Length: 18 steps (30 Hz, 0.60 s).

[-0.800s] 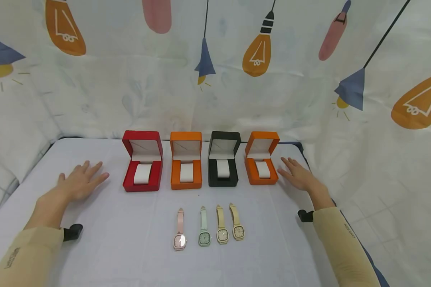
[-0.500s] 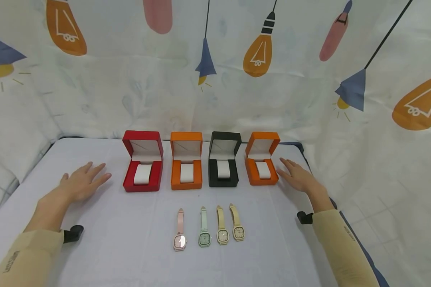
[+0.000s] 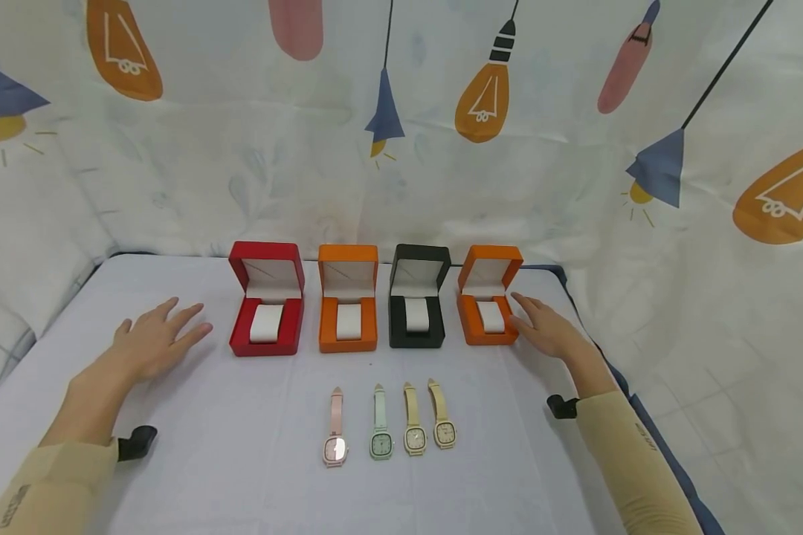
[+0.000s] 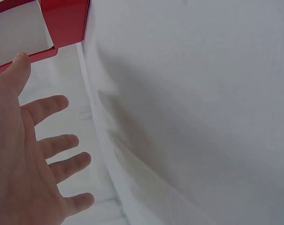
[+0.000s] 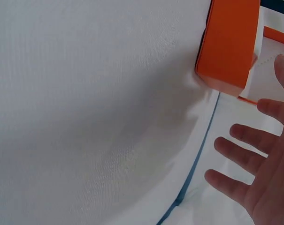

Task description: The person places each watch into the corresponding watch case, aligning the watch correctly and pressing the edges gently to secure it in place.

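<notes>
In the head view my left hand [image 3: 150,345] hovers with spread fingers left of an open red watch box [image 3: 262,349], apart from it. My right hand [image 3: 547,331], fingers extended, is at the right side of an open orange watch box [image 3: 491,339]; whether it touches the box I cannot tell. Between these stand another orange watch box [image 3: 348,346] and a dark green one [image 3: 416,340], lids raised, each with a white cushion. In front lie a pink watch [image 3: 335,450], a mint green watch [image 3: 381,444] and two pale yellow watches, one left [image 3: 415,440], one right [image 3: 444,434].
A white cloth covers the table [image 3: 241,461]. Behind it hangs a curtain [image 3: 294,171] printed with bulbs and lamps. Black wrist mounts stick out from both sleeves, the left mount [image 3: 137,443] and the right mount [image 3: 563,406].
My right hand has moved a little left, closer to the right orange watch box. My left hand has shifted slightly right and forward, toward the red box. Boxes and watches stay in place.
</notes>
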Motion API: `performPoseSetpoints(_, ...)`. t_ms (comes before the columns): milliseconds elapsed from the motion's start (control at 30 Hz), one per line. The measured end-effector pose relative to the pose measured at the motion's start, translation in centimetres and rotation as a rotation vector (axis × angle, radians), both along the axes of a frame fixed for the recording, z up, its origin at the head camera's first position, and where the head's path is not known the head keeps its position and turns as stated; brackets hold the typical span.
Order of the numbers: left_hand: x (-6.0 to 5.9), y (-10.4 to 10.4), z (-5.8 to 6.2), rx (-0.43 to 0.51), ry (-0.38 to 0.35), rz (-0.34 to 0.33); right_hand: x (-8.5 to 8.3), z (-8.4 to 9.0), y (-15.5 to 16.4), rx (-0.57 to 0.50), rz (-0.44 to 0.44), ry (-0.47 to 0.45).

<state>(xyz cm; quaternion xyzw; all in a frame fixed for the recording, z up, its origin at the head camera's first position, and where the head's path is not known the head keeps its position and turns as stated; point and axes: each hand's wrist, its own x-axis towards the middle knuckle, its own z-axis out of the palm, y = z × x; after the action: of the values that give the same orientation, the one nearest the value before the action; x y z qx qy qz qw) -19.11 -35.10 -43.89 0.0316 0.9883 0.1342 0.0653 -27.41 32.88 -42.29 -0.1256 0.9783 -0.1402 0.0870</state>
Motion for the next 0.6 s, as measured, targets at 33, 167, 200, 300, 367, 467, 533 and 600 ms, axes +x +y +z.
performPoseSetpoints(33,0.1,0.1,0.1,0.001,0.002,0.000,0.0,0.0,-0.2,-0.002,0.001,0.000)
performPoseSetpoints(167,0.5,0.5,0.3,0.008,0.015,-0.011,0.0,-0.2,-0.8,-0.002,0.009,0.006)
performPoseSetpoints(200,0.6,0.7,0.4,0.008,0.020,-0.017,0.0,-0.2,-1.0,-0.006,0.010,0.003)
performPoseSetpoints(300,0.9,1.3,0.6,0.002,0.036,-0.039,0.0,-0.2,-1.5,-0.008,0.004,-0.007)
performPoseSetpoints(367,1.0,1.7,0.8,-0.006,0.045,-0.050,0.0,-0.1,-1.8,-0.005,0.000,-0.014)
performPoseSetpoints(467,1.3,2.4,0.9,-0.012,0.051,-0.050,0.0,-0.2,-2.1,-0.006,-0.003,-0.019)
performPoseSetpoints(533,1.4,2.8,1.0,-0.017,0.057,-0.050,-0.1,-0.3,-2.2,-0.016,0.002,-0.020)
performPoseSetpoints(600,1.6,3.2,1.0,-0.012,0.066,-0.057,-0.2,-0.5,-2.3,-0.026,0.007,-0.018)
